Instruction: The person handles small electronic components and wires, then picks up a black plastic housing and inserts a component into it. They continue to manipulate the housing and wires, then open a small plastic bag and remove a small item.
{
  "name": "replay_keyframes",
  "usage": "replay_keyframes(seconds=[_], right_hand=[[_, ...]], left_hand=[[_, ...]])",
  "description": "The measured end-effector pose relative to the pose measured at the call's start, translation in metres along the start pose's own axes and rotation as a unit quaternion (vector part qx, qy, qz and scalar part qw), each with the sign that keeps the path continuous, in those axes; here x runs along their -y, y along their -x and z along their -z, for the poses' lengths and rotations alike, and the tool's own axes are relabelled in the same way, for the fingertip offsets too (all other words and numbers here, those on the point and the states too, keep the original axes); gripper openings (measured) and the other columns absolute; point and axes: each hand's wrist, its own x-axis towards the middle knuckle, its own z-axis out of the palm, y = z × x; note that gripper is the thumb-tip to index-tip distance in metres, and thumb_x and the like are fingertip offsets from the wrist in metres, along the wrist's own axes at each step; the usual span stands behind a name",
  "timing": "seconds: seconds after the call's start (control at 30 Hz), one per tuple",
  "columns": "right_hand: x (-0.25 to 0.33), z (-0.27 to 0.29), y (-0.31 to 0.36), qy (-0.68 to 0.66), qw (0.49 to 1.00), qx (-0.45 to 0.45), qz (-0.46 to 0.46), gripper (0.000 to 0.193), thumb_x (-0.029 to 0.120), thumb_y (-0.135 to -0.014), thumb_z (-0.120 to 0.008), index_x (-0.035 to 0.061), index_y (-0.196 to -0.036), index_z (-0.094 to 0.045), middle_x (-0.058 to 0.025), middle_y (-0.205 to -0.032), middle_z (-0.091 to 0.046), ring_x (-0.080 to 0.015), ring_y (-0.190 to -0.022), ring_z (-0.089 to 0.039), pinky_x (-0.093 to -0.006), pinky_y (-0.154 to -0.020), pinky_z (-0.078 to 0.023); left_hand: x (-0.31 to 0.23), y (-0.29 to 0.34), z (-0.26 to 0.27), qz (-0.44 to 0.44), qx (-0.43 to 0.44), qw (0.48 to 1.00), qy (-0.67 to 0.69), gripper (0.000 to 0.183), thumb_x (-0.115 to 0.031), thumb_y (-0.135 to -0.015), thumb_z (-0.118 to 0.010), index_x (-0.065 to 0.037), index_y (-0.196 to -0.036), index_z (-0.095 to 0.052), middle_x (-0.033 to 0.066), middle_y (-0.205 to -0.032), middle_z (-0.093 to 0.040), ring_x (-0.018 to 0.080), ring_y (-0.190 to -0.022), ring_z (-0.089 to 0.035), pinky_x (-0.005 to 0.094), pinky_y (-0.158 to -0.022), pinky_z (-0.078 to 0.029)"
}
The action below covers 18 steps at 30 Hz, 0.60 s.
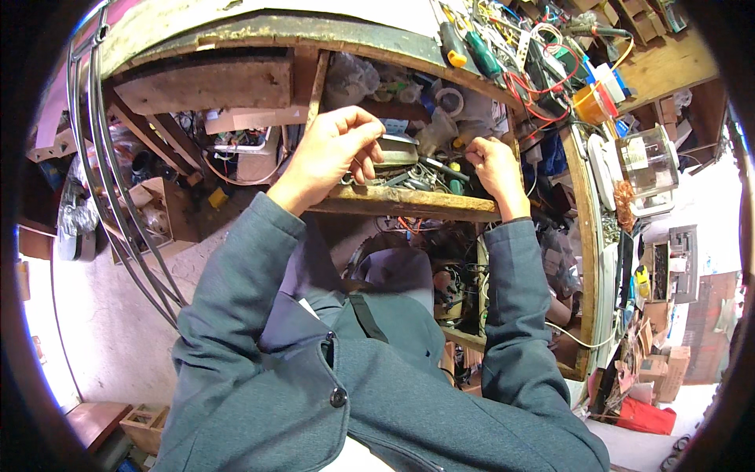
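Both my hands are raised over an open wooden drawer or shelf full of tools and parts, above its front rail. My left hand is closed, thumb against the index finger, the other fingers loosely curled; anything in the pinch is too small to make out. To the right, my right hand is closed too, its fingertips turned inward and whatever they hold hidden. Between the hands lie a dark-handled tool, a flat pale box and several metal tools. Behind them are clear plastic bags and a tape roll.
Screwdrivers, one with a green handle, lie on the bench at upper right beside tangled red wires. A clear plastic container stands farther right. Curved metal bars rise at left, near a cardboard box.
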Motion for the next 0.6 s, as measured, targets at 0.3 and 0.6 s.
replay_keyframes(seconds=[0.3, 0.6], right_hand=[[-0.01, -0.007, -0.003, 0.011, 1.0, -0.006, 0.004, 0.01, 0.013, -0.087, -0.072, 0.008, -0.096, -0.072, -0.0163, -0.092, -0.068, -0.0388, -0.089, -0.067, -0.0475, -0.078, -0.053], [-0.002, -0.005, -0.001, 0.028, 1.0, -0.007, 0.005, 0.013, 0.018, -0.088, -0.072, 0.0076, -0.095, -0.071, -0.0168, -0.09, -0.067, -0.0393, -0.089, -0.067, -0.0486, -0.077, -0.054]], left_hand=[[0.001, 0.0, 0.0, -0.008, 0.0, 1.0, 0.003, 0.019, -0.024, -0.104, -0.064, -0.005, -0.107, -0.067, 0.0058, -0.081, -0.071, 0.0099, -0.058, -0.064, 0.0232, -0.052, -0.051], [-0.002, 0.001, -0.001, -0.004, 0.001, 1.0, 0.0, 0.02, -0.024, -0.103, -0.065, -0.004, -0.107, -0.067, 0.0054, -0.081, -0.07, 0.0102, -0.059, -0.064, 0.0235, -0.052, -0.051]])
